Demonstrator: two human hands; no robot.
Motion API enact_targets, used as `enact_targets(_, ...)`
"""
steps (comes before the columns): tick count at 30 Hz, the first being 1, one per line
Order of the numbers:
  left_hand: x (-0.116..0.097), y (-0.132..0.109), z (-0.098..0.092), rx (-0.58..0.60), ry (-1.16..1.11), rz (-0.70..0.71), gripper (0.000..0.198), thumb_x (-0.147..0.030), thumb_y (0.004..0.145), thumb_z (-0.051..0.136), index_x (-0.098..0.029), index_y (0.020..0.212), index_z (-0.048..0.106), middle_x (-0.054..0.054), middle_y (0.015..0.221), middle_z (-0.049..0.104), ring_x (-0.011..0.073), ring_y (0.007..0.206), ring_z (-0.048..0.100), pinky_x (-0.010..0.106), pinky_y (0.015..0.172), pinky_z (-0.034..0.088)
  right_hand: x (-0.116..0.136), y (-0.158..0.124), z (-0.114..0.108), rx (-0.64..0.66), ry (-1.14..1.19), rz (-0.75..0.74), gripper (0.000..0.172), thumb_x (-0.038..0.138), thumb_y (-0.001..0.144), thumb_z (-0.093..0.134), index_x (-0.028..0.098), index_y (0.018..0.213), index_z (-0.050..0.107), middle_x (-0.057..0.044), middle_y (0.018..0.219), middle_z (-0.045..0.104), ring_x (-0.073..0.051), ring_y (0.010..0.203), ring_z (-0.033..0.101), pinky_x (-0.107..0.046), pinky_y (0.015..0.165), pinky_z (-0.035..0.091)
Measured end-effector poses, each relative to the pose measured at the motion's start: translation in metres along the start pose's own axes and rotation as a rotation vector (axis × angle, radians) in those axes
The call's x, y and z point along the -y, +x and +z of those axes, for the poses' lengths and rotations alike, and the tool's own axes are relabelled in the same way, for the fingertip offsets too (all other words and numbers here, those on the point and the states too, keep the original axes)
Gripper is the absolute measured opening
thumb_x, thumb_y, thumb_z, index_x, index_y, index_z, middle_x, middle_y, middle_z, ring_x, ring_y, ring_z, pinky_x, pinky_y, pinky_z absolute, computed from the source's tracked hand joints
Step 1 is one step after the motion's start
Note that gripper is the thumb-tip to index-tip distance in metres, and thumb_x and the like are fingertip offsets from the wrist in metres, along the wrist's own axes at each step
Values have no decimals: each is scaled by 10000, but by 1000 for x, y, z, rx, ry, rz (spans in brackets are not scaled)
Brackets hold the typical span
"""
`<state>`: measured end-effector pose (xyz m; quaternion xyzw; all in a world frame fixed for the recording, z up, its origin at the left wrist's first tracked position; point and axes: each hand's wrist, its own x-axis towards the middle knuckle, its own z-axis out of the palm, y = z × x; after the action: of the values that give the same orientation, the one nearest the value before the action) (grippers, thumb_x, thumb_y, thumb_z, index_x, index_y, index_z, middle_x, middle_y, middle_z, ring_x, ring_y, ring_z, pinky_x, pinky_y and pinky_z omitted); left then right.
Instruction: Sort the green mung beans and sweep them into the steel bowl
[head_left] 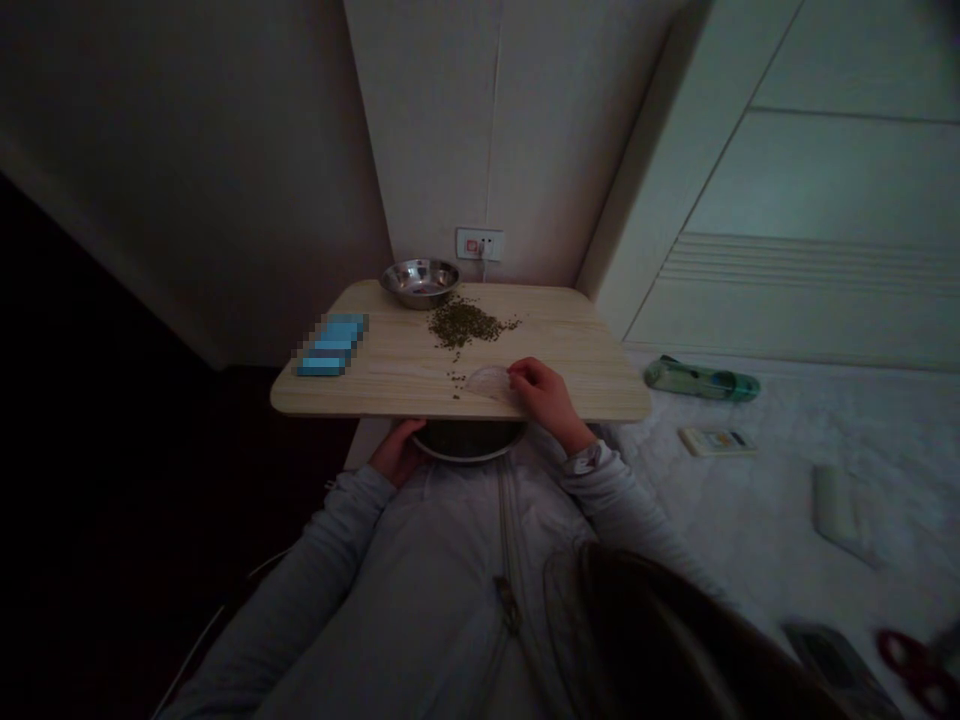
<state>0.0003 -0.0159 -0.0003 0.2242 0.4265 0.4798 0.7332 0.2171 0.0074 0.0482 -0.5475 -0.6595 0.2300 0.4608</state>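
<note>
A loose pile of small dark-green grains (pixel 463 325), like mung beans, lies on the light wooden tabletop (pixel 397 350). A few stray grains trail toward the front edge. My right hand (pixel 546 392) is closed on a clear half-round piece of plastic (pixel 491 383), like a protractor, flat on the board beside these strays. Below the front edge, in my lap, a wide metal bowl (pixel 469 458) sits partly hidden under the board. My left hand (pixel 401 452) grips its left side, with most fingers out of sight. What the bowl holds is too dark to make out.
A shiny steel bowl (pixel 420 284) stands at the back left of the board, and a blurred blue phone-like object (pixel 332 345) lies at its left. A wall socket (pixel 480 245) is behind. On the white bedding rest a green bottle (pixel 703 380) and a remote control (pixel 718 442).
</note>
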Motion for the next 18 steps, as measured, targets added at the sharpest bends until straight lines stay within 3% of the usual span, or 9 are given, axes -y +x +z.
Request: enact_targets(18, 0, 1, -1, 12, 25, 0, 141, -155, 628, 501, -160, 746, 579, 39, 803, 652, 206, 869, 562, 341, 702, 472, 1, 0, 0, -6, -1, -3, 195, 335, 696, 416, 173, 700, 524, 4, 605, 536, -108, 574, 466, -229, 562, 358)
